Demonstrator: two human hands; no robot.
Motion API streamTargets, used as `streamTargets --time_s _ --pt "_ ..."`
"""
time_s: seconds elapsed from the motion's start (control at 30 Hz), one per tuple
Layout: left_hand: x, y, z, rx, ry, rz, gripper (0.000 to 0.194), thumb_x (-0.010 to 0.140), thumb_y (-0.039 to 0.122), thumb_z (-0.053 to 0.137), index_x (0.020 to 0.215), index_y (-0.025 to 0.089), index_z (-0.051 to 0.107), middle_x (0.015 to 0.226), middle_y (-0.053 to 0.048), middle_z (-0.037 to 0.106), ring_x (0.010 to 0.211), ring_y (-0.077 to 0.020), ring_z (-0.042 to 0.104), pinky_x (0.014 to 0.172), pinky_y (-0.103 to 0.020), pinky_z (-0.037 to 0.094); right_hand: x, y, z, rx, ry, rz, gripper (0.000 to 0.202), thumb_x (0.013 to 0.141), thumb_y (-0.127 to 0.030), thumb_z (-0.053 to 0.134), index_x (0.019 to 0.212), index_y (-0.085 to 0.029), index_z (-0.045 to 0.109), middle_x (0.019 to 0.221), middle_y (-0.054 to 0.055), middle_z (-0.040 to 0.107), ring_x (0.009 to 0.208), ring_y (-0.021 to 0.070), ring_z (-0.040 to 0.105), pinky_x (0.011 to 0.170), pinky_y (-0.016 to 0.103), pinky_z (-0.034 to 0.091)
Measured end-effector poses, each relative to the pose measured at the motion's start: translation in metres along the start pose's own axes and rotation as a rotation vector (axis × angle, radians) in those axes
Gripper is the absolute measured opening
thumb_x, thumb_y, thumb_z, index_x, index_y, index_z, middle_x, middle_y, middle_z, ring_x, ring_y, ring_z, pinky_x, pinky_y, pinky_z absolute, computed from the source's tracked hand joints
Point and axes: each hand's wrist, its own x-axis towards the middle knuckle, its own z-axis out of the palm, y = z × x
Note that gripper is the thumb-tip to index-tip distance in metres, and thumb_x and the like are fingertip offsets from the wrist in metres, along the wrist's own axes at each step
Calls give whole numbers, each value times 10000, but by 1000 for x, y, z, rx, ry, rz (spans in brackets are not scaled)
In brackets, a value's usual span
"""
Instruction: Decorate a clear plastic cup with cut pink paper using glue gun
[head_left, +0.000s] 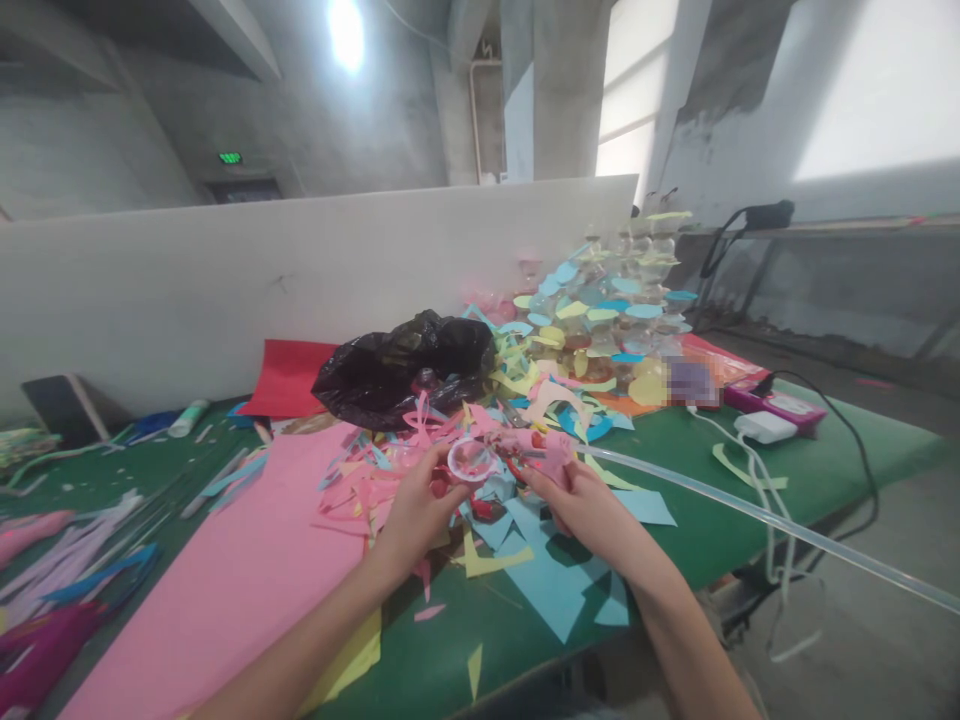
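Note:
My left hand (424,505) pinches a small clear plastic cup (472,462), its round rim turned towards me. My right hand (581,500) is closed around a pink hot glue gun (553,452), whose dirty nozzle end is right beside the cup's rim; whether they touch I cannot tell. From the back of the gun a long clear glue stick (750,515) runs out to the right. Pink and blue paper scraps (551,575) lie beneath both hands.
Behind the hands sits a black plastic bag (405,365). Stacked clear cups with coloured paper discs (607,300) rise at the back right. A pink sheet (262,560) covers the left side. White cables (765,480) hang off the green table (862,440) at right.

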Motion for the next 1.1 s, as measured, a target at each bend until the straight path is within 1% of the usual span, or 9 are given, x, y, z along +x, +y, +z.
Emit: streamTargets --time_s 0.2,0.37,0.5,0.6,0.7,0.8,0.93,1.0,1.1 --pt "1 -6 1 19 40 37 317 811 315 680 1112 239 618 1082 -32 682 920 -198 656 839 -346 511 -1 -1 0 4 16 52 341 847 -531 558 679 -237 521 440 -66 420 493 170 488 547 285 390" --pt "1 -3 -1 9 75 14 316 806 333 678 1099 230 618 1057 -34 678 868 -192 651 780 -329 505 -2 -1 -1 -25 7 57 383 851 -573 534 659 -245 495 439 -66 422 495 168 476 575 295 386" --pt "1 -2 -1 21 163 39 324 812 309 678 1117 227 609 1102 -38 671 965 -197 636 849 -332 491 -3 -1 -3 -29 13 47 423 851 -576 518 589 -253 441 431 -62 418 480 155 456 574 294 400" --pt "2 -3 -2 33 214 61 317 839 309 655 1142 235 601 1114 -36 666 968 -189 630 849 -323 489 -4 1 -4 -16 14 46 464 842 -603 518 554 -254 413 431 -53 427 486 154 465 565 290 413" --pt "2 -3 -2 34 240 71 307 850 332 648 1135 230 597 1102 -40 661 953 -189 631 829 -318 492 -4 3 -4 -41 5 29 468 842 -601 519 549 -249 425 445 -42 449 513 163 492 583 292 418" --pt "2 -5 -2 21 243 53 315 851 355 655 1134 233 588 1116 -39 651 955 -189 631 830 -321 492 -3 5 -2 -62 -7 1 458 853 -592 507 558 -247 449 439 -44 431 514 169 497 577 295 403" --pt "1 -6 -1 8 269 38 341 842 368 668 1140 230 575 1133 -41 638 973 -189 626 849 -325 489 -4 6 0 -76 14 23 456 836 -615 509 568 -248 468 429 -47 421 512 176 502 567 300 396" --pt "1 -6 -1 14 278 39 342 839 363 671 1138 229 576 1131 -41 637 978 -188 622 847 -319 488 -5 6 0 -88 42 34 444 824 -614 535 581 -245 493 439 -46 435 534 183 524 589 300 412" --pt "1 -4 -1 21 283 35 343 837 370 674 1134 228 576 1121 -42 639 969 -188 622 833 -315 491 -6 4 0 -82 59 11 416 831 -591 550 610 -240 524 468 -39 469 577 191 560 630 296 437"
